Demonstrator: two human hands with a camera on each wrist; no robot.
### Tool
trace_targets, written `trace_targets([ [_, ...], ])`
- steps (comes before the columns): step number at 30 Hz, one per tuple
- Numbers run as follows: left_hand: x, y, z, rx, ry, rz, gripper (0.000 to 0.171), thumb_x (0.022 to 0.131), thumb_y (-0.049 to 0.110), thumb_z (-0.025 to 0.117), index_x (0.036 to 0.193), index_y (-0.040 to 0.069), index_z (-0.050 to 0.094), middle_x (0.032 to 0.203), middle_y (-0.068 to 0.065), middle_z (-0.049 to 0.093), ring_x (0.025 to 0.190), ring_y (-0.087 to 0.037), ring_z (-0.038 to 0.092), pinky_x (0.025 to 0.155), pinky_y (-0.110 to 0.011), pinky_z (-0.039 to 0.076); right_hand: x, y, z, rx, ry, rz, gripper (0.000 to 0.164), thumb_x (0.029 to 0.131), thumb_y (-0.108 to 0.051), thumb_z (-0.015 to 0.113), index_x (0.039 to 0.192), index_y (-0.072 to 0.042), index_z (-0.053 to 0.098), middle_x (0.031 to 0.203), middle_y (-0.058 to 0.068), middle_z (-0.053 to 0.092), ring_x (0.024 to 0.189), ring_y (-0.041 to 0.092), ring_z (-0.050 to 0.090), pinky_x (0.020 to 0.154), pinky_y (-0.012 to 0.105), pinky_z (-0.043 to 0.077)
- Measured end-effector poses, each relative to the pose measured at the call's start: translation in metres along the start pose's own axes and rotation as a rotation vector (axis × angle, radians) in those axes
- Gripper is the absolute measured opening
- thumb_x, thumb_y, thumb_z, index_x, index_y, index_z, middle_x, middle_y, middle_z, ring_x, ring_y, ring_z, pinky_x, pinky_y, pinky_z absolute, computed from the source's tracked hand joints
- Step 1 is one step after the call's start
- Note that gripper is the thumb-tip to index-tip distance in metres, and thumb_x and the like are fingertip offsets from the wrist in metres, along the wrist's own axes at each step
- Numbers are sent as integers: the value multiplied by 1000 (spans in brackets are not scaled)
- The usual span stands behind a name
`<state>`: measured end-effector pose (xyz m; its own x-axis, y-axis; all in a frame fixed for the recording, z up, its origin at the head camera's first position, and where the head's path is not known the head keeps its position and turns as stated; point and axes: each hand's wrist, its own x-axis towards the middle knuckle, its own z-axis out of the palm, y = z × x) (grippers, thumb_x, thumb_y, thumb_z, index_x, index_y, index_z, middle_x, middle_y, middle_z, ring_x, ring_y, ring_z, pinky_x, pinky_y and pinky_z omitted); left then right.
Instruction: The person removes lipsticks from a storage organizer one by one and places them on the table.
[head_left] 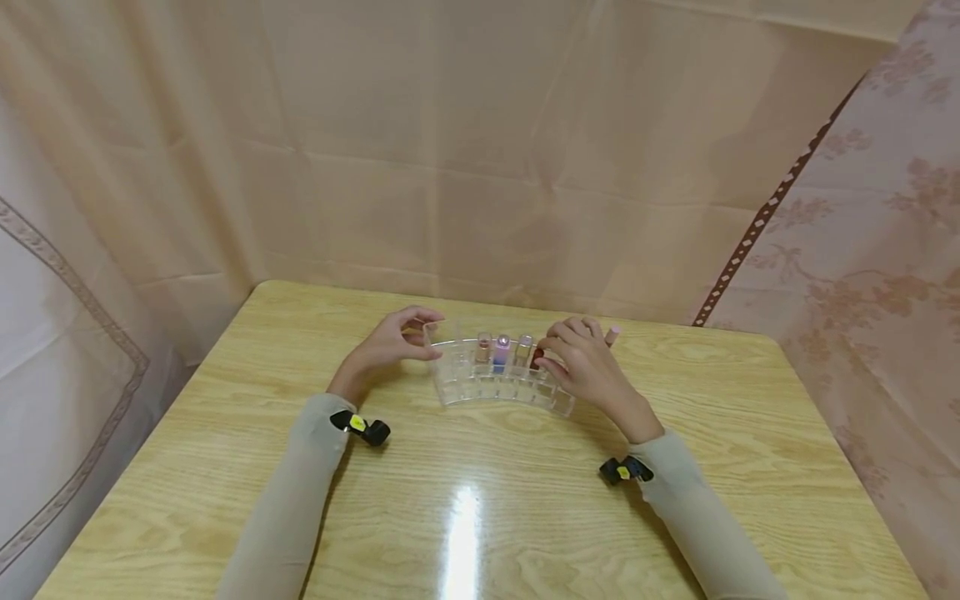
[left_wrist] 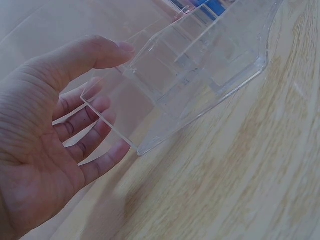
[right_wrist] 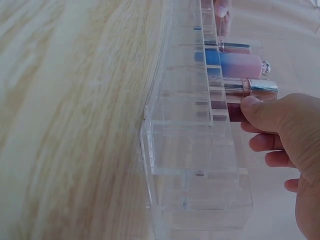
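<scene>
The right hand pinches a dark red lipstick tube between thumb and fingers, in the back row of a clear lipstick organizer. The left hand is half open, thumb and fingers curved round the organizer's left end. Beside the red tube stand a metallic tube, a pink-and-blue tube and a brownish tube. The organizer sits toward the far edge of the surface.

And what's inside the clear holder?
A brownish tube, a pink-and-blue tube, a shiny tube and a dark red tube. The right hand hides part of the last.
</scene>
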<state>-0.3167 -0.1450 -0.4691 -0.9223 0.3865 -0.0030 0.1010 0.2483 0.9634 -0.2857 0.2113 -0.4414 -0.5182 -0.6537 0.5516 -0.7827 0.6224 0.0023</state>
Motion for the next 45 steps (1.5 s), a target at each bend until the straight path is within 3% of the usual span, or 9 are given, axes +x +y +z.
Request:
trace_targets([
  [45,-2,-4,-3,5,-1,8,63,81,6,85,138,2,56,128,-21,53,106,-28,57,94,-31,47,2,-4,2,1,13,-4,16,85,-17,82,94,-5,75,95,8,66,93,28,54,89,51,39],
])
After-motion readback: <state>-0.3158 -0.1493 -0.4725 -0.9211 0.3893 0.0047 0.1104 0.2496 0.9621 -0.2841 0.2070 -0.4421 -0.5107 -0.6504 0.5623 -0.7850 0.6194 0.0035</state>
